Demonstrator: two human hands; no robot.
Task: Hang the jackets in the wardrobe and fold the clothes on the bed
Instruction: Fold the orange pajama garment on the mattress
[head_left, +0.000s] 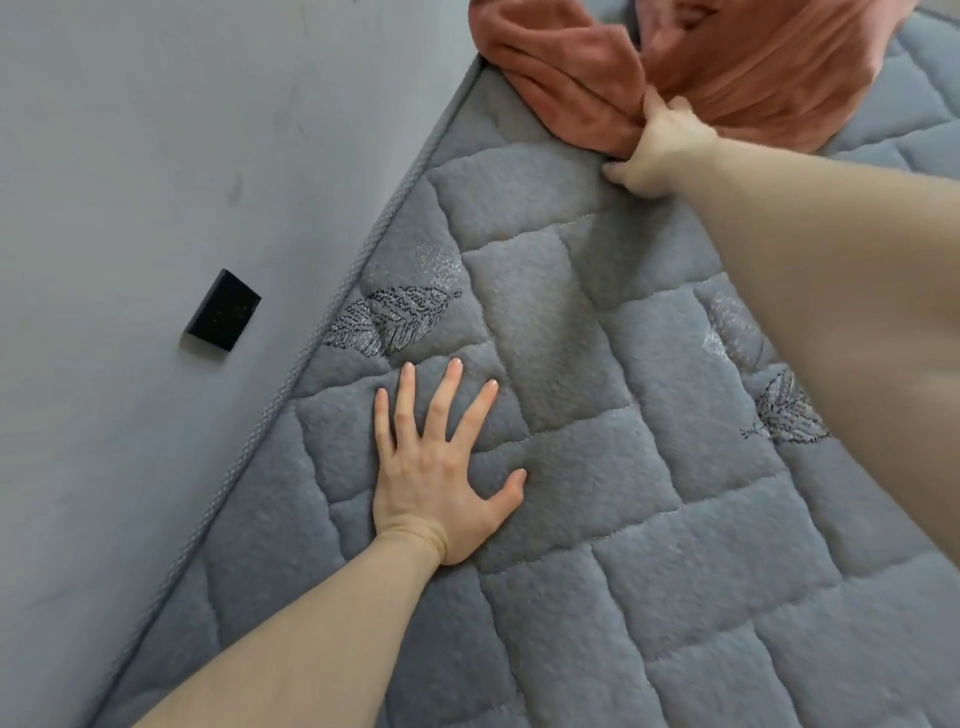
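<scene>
I judge early stage: right hand grips unfolded garment; left hand flat on bed; no wardrobe visible

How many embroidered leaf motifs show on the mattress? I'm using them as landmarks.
2. One leaf motif lies near the mattress's left edge, above the left hand. The other leaf motif sits beside the right forearm, which may hide more.

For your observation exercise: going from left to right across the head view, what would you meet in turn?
Grey wall → black wall plate → corded edge of the mattress → left hand pressed flat on the quilted top → right hand gripping the orange garment.
</scene>
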